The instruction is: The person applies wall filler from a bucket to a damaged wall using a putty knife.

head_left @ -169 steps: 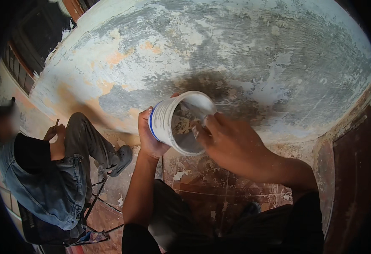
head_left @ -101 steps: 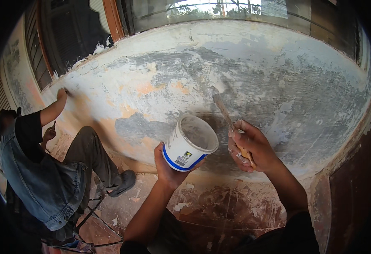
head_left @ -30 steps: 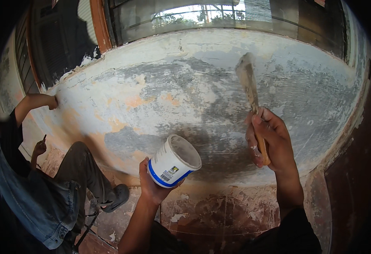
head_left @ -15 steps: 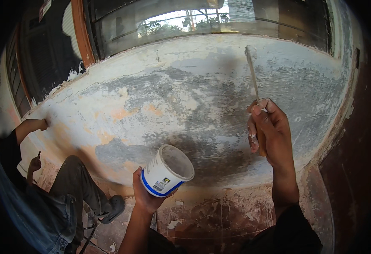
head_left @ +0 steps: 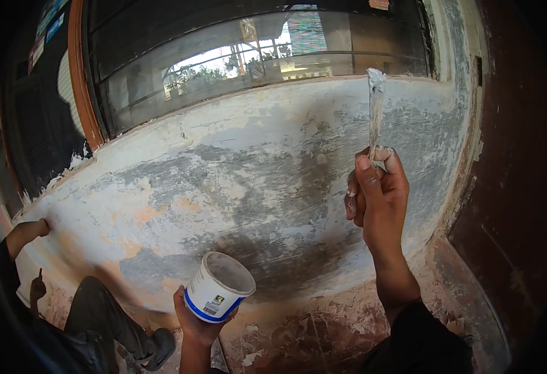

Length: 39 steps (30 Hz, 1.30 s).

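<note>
My left hand (head_left: 195,325) grips a white plastic tub (head_left: 206,293) with a blue band from below and the side. The tub tilts, its open mouth facing up and right, and pale residue coats its inside. In my right hand (head_left: 385,199) is a putty knife (head_left: 375,121), held upright between thumb and fingers, its handle mostly hidden by the hand. A lump of white putty (head_left: 376,78) clings to the blade's tip. Pale smears mark my right fingers. Behind both hands stands a patchy white and grey wall (head_left: 267,181); the blade appears in front of its upper right part.
A window (head_left: 223,68) with dark frames sits above the wall. At left a co-worker crouches, one hand (head_left: 35,229) against the wall, the other (head_left: 38,288) holding a thin dark tool. Flakes litter the reddish floor (head_left: 286,343). A dark red surface (head_left: 510,206) lies at right.
The view has tilted up and shifted right, showing more window. The putty knife has turned to show its blade's face and risen relative to the wall. Both hands keep their holds.
</note>
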{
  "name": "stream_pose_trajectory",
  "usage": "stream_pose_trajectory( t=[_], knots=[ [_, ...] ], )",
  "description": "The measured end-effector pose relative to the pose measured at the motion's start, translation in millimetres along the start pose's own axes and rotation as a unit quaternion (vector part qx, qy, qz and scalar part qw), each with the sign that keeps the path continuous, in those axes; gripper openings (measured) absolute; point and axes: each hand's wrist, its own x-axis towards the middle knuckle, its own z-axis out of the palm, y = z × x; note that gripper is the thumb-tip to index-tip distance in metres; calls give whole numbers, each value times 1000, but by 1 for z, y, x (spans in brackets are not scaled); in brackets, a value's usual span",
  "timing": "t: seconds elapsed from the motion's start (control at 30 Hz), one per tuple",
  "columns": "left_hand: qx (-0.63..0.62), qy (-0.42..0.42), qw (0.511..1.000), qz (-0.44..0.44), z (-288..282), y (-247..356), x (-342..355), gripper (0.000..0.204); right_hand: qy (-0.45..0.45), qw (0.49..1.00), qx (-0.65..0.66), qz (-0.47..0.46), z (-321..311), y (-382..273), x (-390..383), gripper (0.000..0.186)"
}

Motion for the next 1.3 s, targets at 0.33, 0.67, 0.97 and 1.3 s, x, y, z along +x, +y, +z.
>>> stream_pose_trajectory(
  t=[0.33,0.67,0.97,1.3],
  knots=[
    [-10,95,995,0,22,-6,-5,72,-125,985,-106,-49,7,18,-12,19],
    [-14,72,997,-25,25,-14,-6,71,-352,900,-256,-5,16,15,-22,27],
    [8,69,996,-51,35,-24,-9,71,-310,917,-214,-131,13,31,-24,18],
    [9,89,995,-43,41,-23,-12,68,-344,893,-247,-155,19,30,-26,15]
  ],
)
